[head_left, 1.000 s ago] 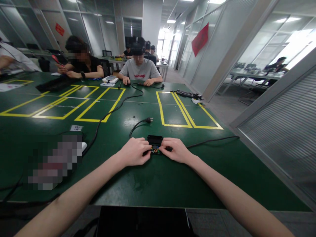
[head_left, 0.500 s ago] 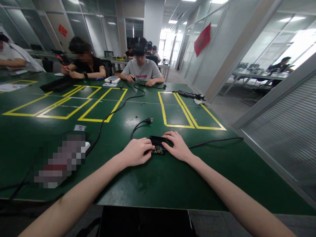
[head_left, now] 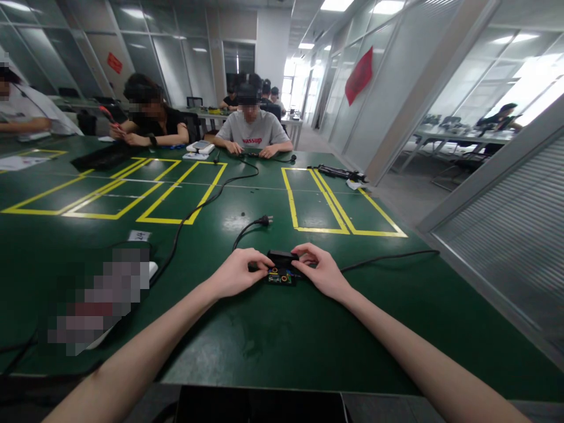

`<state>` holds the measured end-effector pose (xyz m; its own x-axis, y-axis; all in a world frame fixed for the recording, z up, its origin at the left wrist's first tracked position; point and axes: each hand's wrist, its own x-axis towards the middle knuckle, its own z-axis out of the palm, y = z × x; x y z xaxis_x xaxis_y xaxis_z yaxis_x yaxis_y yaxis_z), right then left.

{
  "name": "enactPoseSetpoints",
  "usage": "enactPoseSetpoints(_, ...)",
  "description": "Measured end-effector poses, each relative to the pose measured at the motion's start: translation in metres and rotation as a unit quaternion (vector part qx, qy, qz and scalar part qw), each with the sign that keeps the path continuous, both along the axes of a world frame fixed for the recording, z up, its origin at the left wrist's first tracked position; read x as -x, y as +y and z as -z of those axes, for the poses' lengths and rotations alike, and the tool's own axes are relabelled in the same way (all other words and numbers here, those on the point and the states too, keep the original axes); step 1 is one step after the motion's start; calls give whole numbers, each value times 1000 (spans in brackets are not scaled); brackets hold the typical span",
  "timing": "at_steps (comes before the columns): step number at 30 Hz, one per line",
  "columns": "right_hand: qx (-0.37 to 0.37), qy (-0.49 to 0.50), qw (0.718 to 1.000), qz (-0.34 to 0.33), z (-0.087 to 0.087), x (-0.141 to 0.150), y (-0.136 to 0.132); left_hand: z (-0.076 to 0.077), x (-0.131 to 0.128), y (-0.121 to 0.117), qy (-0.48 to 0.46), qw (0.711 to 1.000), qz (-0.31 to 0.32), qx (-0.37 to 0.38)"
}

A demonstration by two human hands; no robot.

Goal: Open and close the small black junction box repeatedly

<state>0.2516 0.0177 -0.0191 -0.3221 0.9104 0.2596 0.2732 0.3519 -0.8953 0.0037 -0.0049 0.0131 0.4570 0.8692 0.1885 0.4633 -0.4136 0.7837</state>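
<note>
Green table point(head_left: 220, 346); your left hand point(head_left: 241, 271), right hand point(head_left: 322, 268): fingers point(head_left: 309, 249) gripping black cover point(head_left: 282, 257); a slip could scrape the circuit board point(head_left: 278, 278).

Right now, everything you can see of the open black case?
The black case, plastic by its look, lies open on the green table. Its cover stands raised behind a circuit board bearing two orange ring coils. The left hand and right hand seem to touch opposite ends. Whether the cover is hinged, I cannot tell.
</note>
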Motion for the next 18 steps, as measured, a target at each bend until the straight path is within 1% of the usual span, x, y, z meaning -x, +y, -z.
enactPoseSetpoints(2, 0, 6, 1000, -17, -1, 1, -2, 2, -1, 0, -26, 999, -9, 20)
enactPoseSetpoints(6, -5, 4, 999, -32, -5, 1, -5, 7, -1, 2, -66, 997, -38, 35)
enactPoseSetpoints(9, -35, -6, 998, -53, -7, 0, -6, 8, 0, 4, -85, 994, -36, 63)
enactPoseSetpoints(11, -69, -20, 995, -75, -10, 0, -8, 8, 1, 5, -83, 993, -26, 77)
enactPoseSetpoints(14, -111, -49, 986, -112, -13, -2, -10, 8, 1, 6, -58, 995, -14, 77)
enactPoseSetpoints(16, -116, -64, 983, -126, -14, -3, -11, 9, 1, 6, -46, 996, -15, 81)
enactPoseSetpoints(18, -109, -78, 984, -119, -15, -4, -11, 10, 2, 6, -45, 995, -13, 91)
